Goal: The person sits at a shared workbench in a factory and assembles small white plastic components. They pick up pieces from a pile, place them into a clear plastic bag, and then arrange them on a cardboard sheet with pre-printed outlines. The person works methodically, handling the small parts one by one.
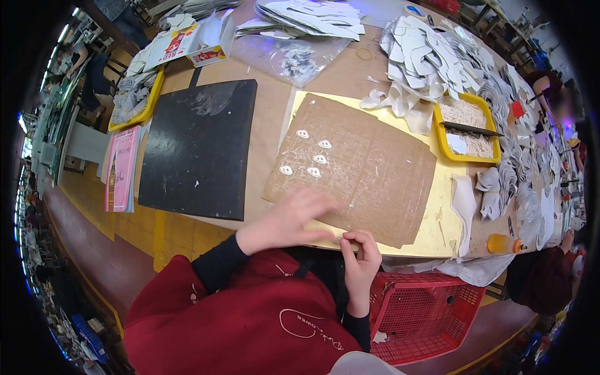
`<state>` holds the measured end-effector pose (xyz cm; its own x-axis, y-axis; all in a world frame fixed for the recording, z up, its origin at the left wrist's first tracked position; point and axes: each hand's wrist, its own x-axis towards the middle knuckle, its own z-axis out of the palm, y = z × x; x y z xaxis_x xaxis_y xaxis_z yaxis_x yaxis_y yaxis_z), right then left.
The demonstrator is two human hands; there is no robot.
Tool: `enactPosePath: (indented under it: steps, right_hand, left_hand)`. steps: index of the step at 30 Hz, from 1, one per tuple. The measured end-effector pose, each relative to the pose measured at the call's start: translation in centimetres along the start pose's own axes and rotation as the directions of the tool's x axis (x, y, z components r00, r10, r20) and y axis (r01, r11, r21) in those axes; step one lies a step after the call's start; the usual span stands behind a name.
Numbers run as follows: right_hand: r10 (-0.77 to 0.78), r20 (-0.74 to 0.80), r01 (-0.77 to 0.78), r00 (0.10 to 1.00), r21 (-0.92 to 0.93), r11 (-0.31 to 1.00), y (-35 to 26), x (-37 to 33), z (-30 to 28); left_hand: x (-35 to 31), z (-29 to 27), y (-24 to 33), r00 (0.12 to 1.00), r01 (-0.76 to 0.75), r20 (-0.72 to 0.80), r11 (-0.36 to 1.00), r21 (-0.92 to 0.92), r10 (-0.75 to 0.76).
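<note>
Over the near left part of a brown cardboard sheet [381,181], my left hand [290,219] has its fingers stretched out, slightly blurred, with the thumb toward my right hand. My right hand [361,265] is at the sheet's near edge, thumb and forefinger pinched together. Something tiny and pale shows at their tips, too small to name. On the sheet lie several small white rounded-triangle pieces with dark holes, one of them a white piece [324,144] near the middle of the group. A yellow board [445,212] lies under the sheet.
Left of the sheet sits a black slab [194,150], beside a pink book [122,169]. To the right stand a yellow basket [445,140] with a dark blade across it and a bottle of amber liquid [503,244]. White cut pieces [425,56] are piled behind. A red crate [431,312] is below the table.
</note>
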<state>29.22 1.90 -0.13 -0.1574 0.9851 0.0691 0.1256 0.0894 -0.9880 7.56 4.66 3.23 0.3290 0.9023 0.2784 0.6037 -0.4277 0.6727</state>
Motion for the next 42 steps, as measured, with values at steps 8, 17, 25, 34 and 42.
enactPosePath:
  steps: [8, 17, 25, 34, 42]
  right_hand:
    - [-0.016, 0.056, 0.018, 0.998, -0.024, 1.000, -0.3, -0.1, -0.4]
    - [-0.188, 0.239, 0.262, 0.953, -0.336, 0.904, -1.7, 0.8, 0.5]
    - [-0.159, 0.297, 0.285, 0.941, -0.448, 0.847, -1.8, 0.9, 0.8]
    - [-0.149, 0.317, 0.290, 0.936, -0.463, 0.838, -2.0, 0.9, 0.9]
    - [-0.157, 0.320, 0.302, 0.934, -0.477, 0.825, -2.0, 0.9, 0.9]
  left_hand:
    - [0.4, -6.3, -4.2, 0.952, 0.290, 0.001, 0.900, 0.324, -0.307]
    - [0.6, -8.1, -5.0, 0.941, 0.279, 0.092, 0.898, 0.340, -0.327]
    - [0.9, -7.3, -5.0, 0.944, 0.265, 0.093, 0.894, 0.361, -0.317]
    - [0.2, -5.4, -4.4, 0.976, 0.189, -0.013, 0.817, 0.544, -0.217]
    - [0.6, -5.9, -4.5, 0.971, 0.204, 0.012, 0.851, 0.484, -0.240]
